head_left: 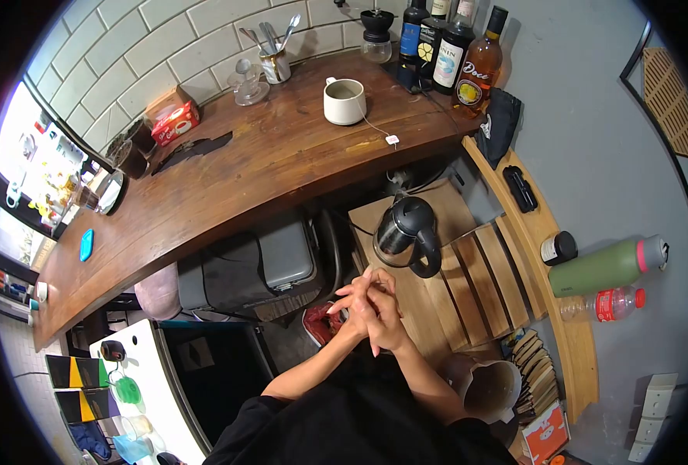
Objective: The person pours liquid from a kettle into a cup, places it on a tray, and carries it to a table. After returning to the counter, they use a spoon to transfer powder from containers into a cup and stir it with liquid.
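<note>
My left hand (353,309) and my right hand (386,314) are clasped together in front of my body, fingers interlaced, with no object visible between them. Just beyond them a black and steel kettle (408,232) stands on a wooden slatted surface (429,298), its handle toward my hands. On the wooden counter (282,159) above sits a white mug (344,102), with a tea bag string and its tag (393,140) hanging over the side onto the wood.
Bottles (479,70) and a grinder (376,35) stand at the counter's back right. A utensil cup (275,65) and red box (176,124) are further left. A green flask (603,267) and plastic bottle (603,304) lie along the right ledge. A pitcher (493,390) is at lower right.
</note>
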Demonstrator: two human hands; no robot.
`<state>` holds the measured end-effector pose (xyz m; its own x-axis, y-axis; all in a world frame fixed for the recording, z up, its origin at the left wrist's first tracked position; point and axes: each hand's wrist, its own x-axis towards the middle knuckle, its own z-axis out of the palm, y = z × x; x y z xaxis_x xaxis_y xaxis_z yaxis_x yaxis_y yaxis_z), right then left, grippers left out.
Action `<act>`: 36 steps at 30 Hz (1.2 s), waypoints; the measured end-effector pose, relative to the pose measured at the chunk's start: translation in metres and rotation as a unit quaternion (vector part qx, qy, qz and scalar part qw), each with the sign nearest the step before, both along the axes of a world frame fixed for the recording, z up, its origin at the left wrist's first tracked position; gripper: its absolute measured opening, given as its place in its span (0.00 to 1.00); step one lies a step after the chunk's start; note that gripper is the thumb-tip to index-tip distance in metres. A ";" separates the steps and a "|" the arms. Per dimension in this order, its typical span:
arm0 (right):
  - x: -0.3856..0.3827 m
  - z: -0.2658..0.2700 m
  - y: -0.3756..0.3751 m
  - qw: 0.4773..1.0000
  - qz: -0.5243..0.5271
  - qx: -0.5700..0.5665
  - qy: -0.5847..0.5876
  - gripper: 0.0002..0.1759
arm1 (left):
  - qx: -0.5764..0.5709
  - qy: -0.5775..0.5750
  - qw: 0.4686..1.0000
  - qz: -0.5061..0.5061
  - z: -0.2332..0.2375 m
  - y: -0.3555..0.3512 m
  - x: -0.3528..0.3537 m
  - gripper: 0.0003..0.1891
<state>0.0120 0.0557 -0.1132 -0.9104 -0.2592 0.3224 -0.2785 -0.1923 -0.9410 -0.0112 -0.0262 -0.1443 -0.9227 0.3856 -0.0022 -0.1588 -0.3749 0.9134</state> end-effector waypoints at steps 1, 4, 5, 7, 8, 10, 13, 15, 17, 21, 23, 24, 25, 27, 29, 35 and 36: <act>0.001 0.005 -0.002 0.998 -0.037 -0.056 -0.002 0.16 | -0.008 -0.026 1.000 0.004 0.004 0.001 0.001 0.36; -0.008 0.004 0.007 0.998 -0.019 -0.050 -0.045 0.16 | -0.035 -0.029 0.998 0.042 0.019 0.000 -0.002 0.31; -0.009 0.001 0.013 0.994 0.050 -0.022 -0.094 0.22 | -0.046 0.012 0.997 0.060 0.022 0.000 -0.005 0.30; -0.008 0.000 0.015 0.993 0.064 -0.015 -0.095 0.22 | -0.016 0.011 0.999 0.041 0.019 -0.009 -0.007 0.28; -0.008 -0.009 0.014 0.997 0.065 0.035 -0.020 0.23 | -0.055 0.005 0.998 0.043 0.008 -0.016 -0.008 0.28; 0.000 -0.013 0.003 0.997 0.074 0.024 0.015 0.32 | -0.071 0.007 0.989 0.132 -0.010 -0.009 -0.005 0.27; -0.001 -0.015 -0.006 0.979 0.028 0.172 0.103 0.38 | -0.056 -0.015 0.993 0.101 -0.039 -0.021 -0.008 0.25; 0.003 -0.016 -0.008 0.980 0.025 0.164 0.108 0.37 | -0.072 -0.034 0.991 0.108 -0.023 -0.023 -0.003 0.26; 0.004 -0.017 -0.007 0.982 0.022 0.154 0.108 0.37 | -0.090 -0.056 0.988 0.115 -0.005 -0.026 0.003 0.27; 0.001 -0.017 0.001 0.992 0.119 0.046 0.021 0.37 | -0.097 -0.031 0.992 0.073 -0.002 -0.029 0.000 0.28; 0.003 -0.014 0.000 0.994 0.103 0.029 0.003 0.37 | -0.136 -0.008 0.986 0.099 -0.008 -0.028 0.000 0.30; 0.005 -0.011 -0.008 0.995 0.063 0.045 0.064 0.40 | -0.154 0.004 0.982 0.112 -0.005 -0.026 -0.001 0.31; 0.007 -0.006 -0.014 0.995 0.042 0.058 0.076 0.44 | -0.119 0.030 0.989 0.085 0.000 -0.029 -0.008 0.31; 0.005 -0.009 -0.016 0.990 0.031 0.089 0.105 0.45 | -0.079 0.042 0.989 0.119 -0.009 -0.027 -0.010 0.31; 0.004 -0.007 -0.014 0.992 0.037 0.078 0.096 0.45 | -0.081 0.042 0.990 0.108 -0.011 -0.028 -0.011 0.31; 0.010 -0.007 0.008 0.997 0.060 0.005 -0.041 0.38 | 0.024 0.009 0.994 0.104 0.014 -0.041 -0.028 0.31; 0.011 -0.011 0.014 0.993 0.107 0.038 -0.032 0.36 | 0.044 0.018 0.994 0.098 0.014 -0.039 -0.029 0.33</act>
<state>0.0226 0.0692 -0.1245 -0.8502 -0.4701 0.2370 -0.1776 -0.1676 -0.9697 -0.0398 -0.0650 -0.1305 -0.9789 0.1962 0.0574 -0.0433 -0.4734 0.8798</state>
